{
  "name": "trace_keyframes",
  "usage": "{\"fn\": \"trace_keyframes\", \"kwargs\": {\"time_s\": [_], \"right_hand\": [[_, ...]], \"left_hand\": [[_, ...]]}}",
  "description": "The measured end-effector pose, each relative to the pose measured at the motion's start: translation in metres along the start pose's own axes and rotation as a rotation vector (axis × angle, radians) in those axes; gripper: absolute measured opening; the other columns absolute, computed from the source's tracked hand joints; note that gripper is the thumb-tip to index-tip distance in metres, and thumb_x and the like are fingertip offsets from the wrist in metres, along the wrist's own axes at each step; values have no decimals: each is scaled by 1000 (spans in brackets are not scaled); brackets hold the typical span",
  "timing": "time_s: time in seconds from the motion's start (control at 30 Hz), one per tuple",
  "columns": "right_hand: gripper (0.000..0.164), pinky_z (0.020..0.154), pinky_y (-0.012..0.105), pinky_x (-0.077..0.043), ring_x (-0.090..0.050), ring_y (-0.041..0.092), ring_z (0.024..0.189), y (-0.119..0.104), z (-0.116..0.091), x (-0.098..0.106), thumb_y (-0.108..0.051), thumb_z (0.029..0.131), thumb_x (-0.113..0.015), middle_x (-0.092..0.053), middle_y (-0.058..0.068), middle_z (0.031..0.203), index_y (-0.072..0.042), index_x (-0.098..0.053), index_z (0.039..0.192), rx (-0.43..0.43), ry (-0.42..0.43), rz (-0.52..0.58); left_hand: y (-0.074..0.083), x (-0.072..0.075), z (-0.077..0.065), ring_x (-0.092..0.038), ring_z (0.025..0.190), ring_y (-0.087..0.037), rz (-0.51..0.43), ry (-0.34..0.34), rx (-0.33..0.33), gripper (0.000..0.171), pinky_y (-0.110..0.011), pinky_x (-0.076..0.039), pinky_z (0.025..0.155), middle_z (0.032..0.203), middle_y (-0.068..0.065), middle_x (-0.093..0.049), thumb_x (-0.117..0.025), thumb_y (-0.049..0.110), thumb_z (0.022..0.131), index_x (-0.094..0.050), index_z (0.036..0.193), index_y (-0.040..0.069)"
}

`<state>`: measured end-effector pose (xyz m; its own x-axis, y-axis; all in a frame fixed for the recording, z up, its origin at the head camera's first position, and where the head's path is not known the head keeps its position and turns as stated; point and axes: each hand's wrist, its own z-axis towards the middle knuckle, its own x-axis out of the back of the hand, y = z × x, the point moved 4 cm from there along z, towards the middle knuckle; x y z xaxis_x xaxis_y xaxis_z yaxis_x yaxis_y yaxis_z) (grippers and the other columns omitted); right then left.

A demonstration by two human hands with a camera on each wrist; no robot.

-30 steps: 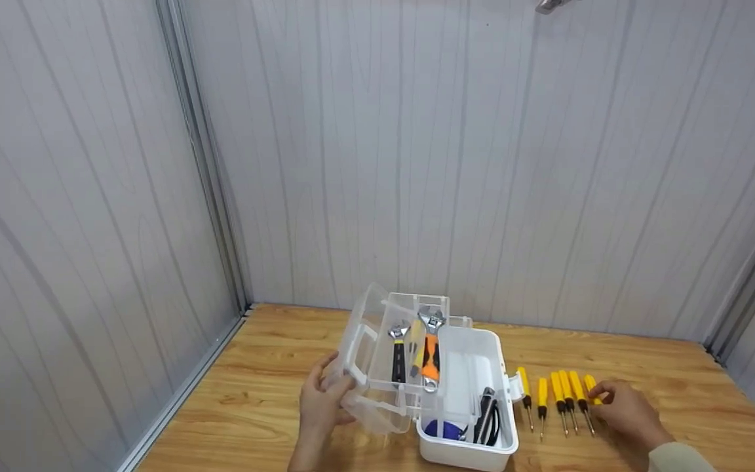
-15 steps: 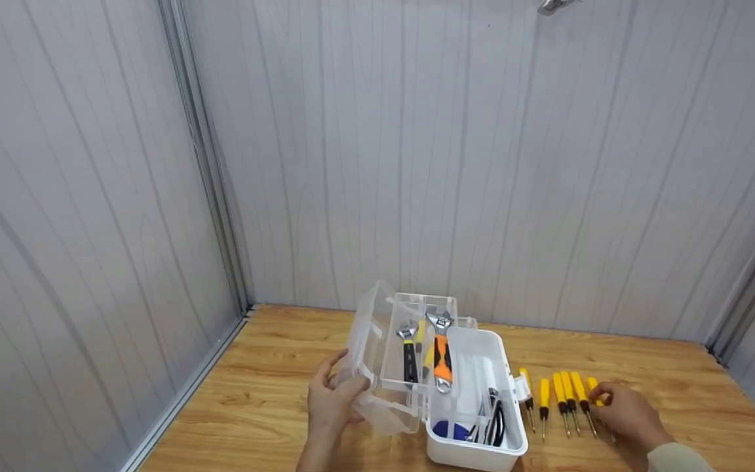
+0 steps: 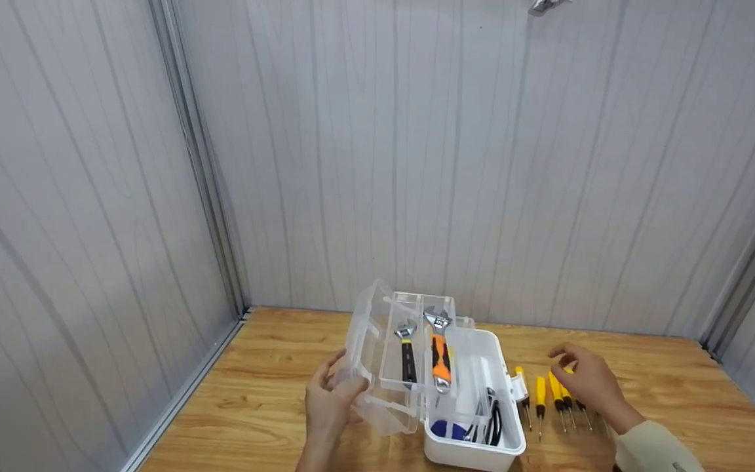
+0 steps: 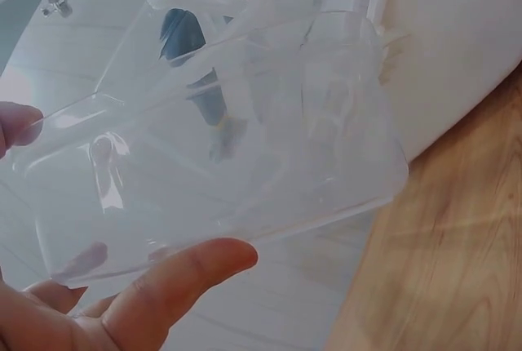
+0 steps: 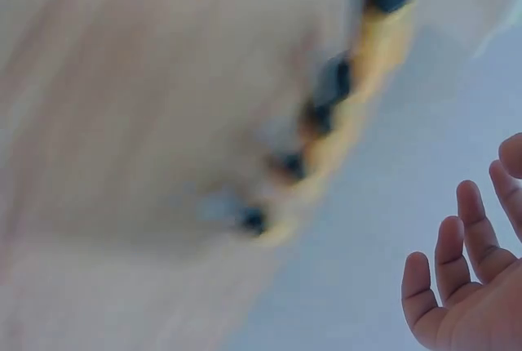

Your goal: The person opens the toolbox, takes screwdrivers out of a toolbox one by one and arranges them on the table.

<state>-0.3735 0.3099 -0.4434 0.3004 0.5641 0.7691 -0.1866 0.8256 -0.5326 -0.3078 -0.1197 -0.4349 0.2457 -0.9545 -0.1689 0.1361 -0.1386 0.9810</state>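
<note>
My left hand grips the edge of the clear plastic lid of a white toolbox, thumb on one side and fingers on the other. The lid leans open to the left. In its raised clear tray lie an adjustable wrench with a black-and-yellow handle and one with an orange handle. To the right of the box my right hand hovers over a row of yellow-handled screwdrivers, partly covering some. Its fingers are loosely bent and hold nothing in the right wrist view.
Inside the box's lower bin are a blue rounded object and a black looped item beside metal tools. A white latch sticks out toward the screwdrivers. The wooden table meets panelled walls at the back and sides.
My right hand has let go of the rightmost screwdriver, lifted and moved left over the row. The toolbox has shifted slightly right, with my left hand still on its lid.
</note>
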Motion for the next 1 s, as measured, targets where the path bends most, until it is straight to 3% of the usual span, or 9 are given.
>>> {"fn": "trace_keyframes", "kwargs": {"time_s": [0.13,0.47,0.73,0.87,1.0], "right_hand": [[13,63,27,-42,-53,13,72,-41,4,-5,-19,78,-59,-62,-2,81,-23,-61,90,108,50,48],[14,62,23,-42,-51,10,68,-109,2,-29,-17,76,-63,-60,-10,75,-25,-61,87,201,-24,128],[6,58,21,-41,-53,10,67,-132,-3,-48,-22,75,-63,-57,-15,73,-22,-63,82,361,-160,63],[4,57,22,-38,-49,10,66,-136,-5,-56,-27,75,-62,-54,-16,69,-26,-62,79,376,-228,-12],[5,59,24,-35,-45,9,67,-138,-6,-61,-31,74,-63,-52,-16,69,-32,-60,78,376,-236,-96]], "left_hand": [[1,0,0,-61,75,-22,-5,2,-3,64,-42,-52,54,104,-21,-58,-66,7,64,-47,124,21],[-1,0,1,-61,75,-23,3,-2,-9,63,-42,-52,52,103,-20,-58,-66,7,63,-48,123,21],[-4,2,3,-62,69,-23,10,-16,-10,61,-44,-51,49,98,-18,-59,-65,8,64,-49,121,23],[-4,2,3,-61,70,-21,5,-12,-8,62,-43,-51,50,98,-17,-60,-65,7,65,-48,122,22],[-2,1,1,-61,72,-21,7,-9,5,63,-43,-52,51,102,-18,-59,-66,8,64,-48,123,23]]}}
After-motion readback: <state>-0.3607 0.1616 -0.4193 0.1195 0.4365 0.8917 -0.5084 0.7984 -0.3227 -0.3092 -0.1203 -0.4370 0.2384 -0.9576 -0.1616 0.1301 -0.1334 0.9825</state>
